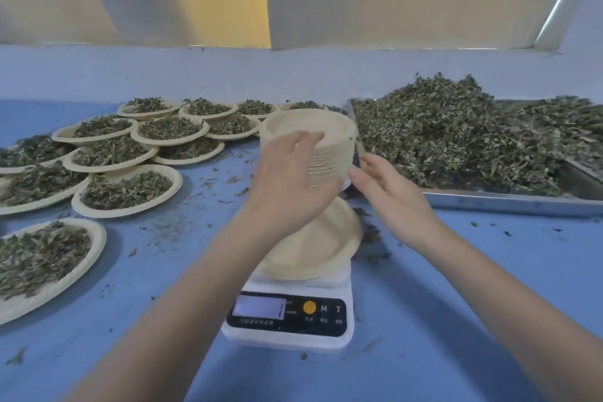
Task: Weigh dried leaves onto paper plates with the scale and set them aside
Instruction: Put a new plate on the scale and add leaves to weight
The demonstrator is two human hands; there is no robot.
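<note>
Scale (288, 313) bears one plate (313, 248); left hand (287, 179) seemingly grips stack (326, 153).

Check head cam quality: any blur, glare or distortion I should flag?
Head view: wide-angle bend shows in the curved table edge and stretched left plates; right hand is slightly motion-blurred, left hand sharper; scale display is washed out by glare, digits unreadable; light is soft and even with faint shadows; leaf pile detail is mushy.
</note>
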